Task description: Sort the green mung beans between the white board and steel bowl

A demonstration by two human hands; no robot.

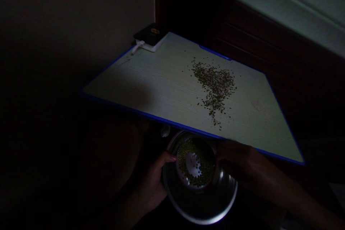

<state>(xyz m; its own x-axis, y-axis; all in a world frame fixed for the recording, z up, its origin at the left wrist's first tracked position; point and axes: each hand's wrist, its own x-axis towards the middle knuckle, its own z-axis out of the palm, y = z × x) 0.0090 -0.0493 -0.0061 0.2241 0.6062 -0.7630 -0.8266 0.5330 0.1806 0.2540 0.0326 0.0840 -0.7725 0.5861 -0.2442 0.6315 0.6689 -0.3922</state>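
Left hand (157,176) is clamped on the metal bowl (201,218), thumb hooked over the rim. Right hand (239,158) is at the bowl's opposite side; too dark to tell if its fingers grip. Grains (203,178) sit in the bowl's bottom, between the hands. Loose pile (214,82) lies on the table (161,90), ahead of the grip. Advice: firm left hold, bowl near level, gentle moves, else grains likely spill.

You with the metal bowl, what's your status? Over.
Left hand holding metal bowl; right hand at its other side, contact too dark to tell. Small grains inside bowl. Pale board overlaps part of bowl's far rim in view.
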